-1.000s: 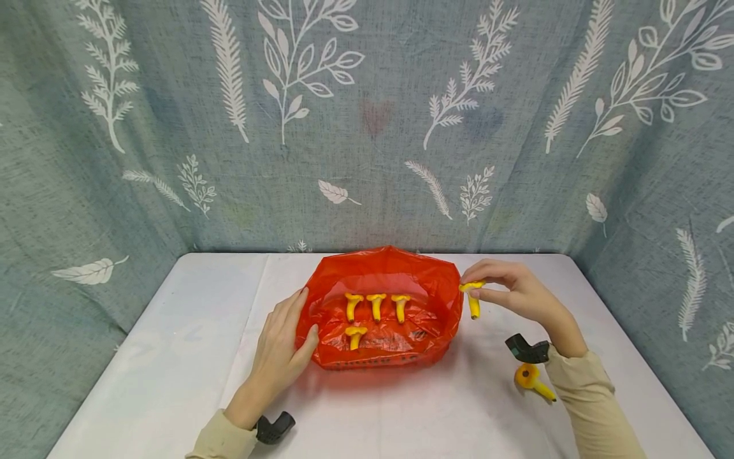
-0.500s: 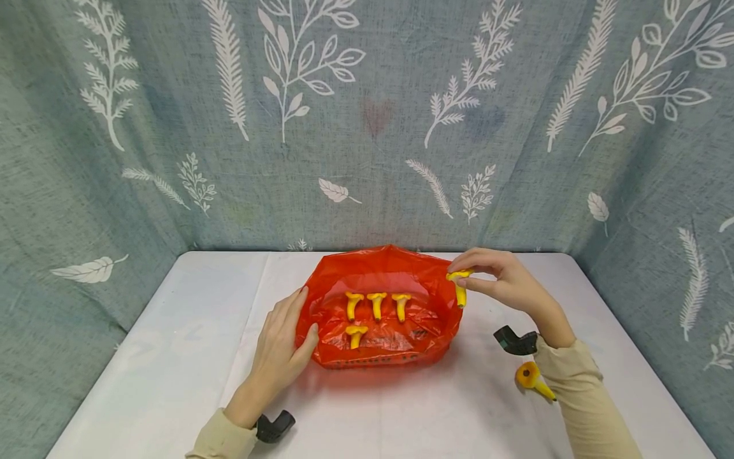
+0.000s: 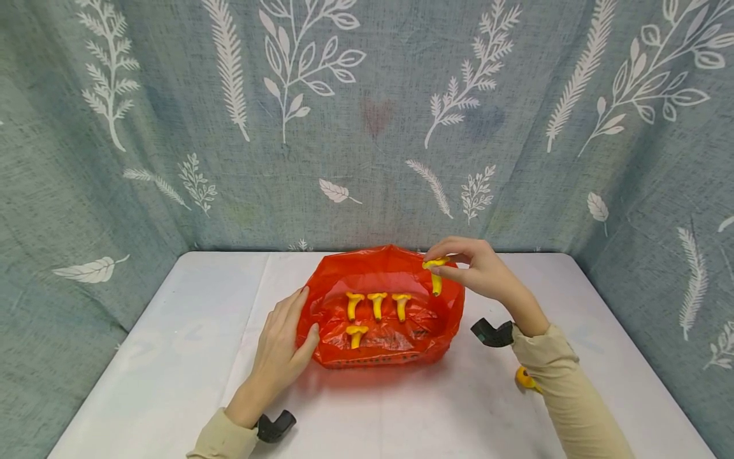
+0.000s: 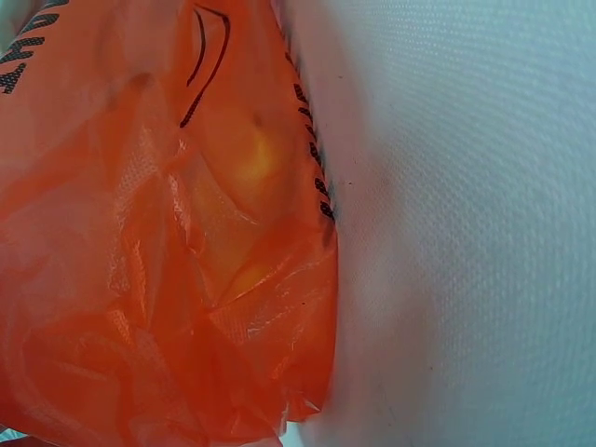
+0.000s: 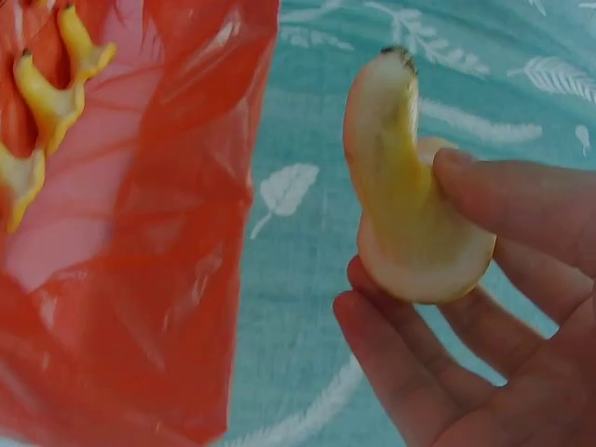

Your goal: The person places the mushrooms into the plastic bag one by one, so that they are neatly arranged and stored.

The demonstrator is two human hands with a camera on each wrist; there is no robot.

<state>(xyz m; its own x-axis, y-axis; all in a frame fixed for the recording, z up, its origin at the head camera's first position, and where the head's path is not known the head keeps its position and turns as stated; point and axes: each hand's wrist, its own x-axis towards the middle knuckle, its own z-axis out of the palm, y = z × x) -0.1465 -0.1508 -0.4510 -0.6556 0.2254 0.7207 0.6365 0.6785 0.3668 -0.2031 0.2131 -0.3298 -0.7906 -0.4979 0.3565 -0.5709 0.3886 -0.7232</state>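
My right hand [image 3: 476, 264] pinches a yellow chanterelle mushroom [image 3: 437, 285] by its cap, over the right side of an open red plastic bag [image 3: 344, 268]. The right wrist view shows the mushroom [image 5: 391, 196] between thumb and fingers, its dark-tipped stem pointing away from the palm. Three chanterelles [image 3: 376, 306] lie in a row inside the bag, and one more chanterelle [image 3: 356, 335] lies in front of them. At the bag's left side rests my left hand [image 3: 281, 347], fingers extended along the rim and thumb at the front. Seen from the left wrist, the bag [image 4: 168, 279] fills the left half.
Another chanterelle [image 3: 524, 379] lies on the white table [image 3: 447, 414], partly covered by the right sleeve [image 3: 564, 389]. A patterned grey-green curtain [image 3: 367, 210] stands behind the table and along both sides.
My right hand has moved left with the chanterelle, from beside the bag to over its right side. The right sleeve now covers part of the loose mushroom. My left hand stays put.
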